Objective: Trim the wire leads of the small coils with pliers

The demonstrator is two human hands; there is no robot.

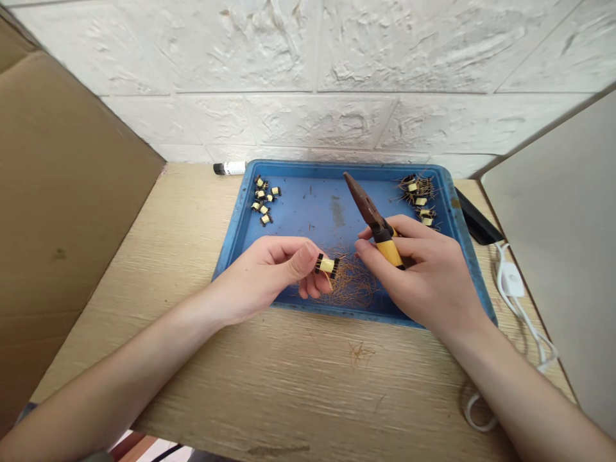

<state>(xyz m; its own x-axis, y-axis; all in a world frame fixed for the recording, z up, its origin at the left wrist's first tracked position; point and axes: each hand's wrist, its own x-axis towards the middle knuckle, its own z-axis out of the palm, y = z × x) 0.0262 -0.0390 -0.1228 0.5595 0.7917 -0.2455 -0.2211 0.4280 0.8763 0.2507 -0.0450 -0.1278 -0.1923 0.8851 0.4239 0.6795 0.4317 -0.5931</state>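
Note:
My left hand (276, 269) pinches a small yellow-and-black coil component (327, 264) between thumb and fingers, over the near edge of a blue tray (308, 173). My right hand (418, 269) is closed round the yellow handles of a pair of pliers (370, 215), whose rusty jaws point up and to the left, away from the component. The fingertips of my right hand nearly touch the component's right end. Under both hands lies a heap of cut copper wire ends (353, 285) in the tray.
A cluster of trimmed coil components (264, 199) sits at the tray's back left; another group with long wire leads (419, 196) at its back right. A marker (230, 168) lies behind the tray. Cardboard stands left, a white cable (517, 295) and panel right.

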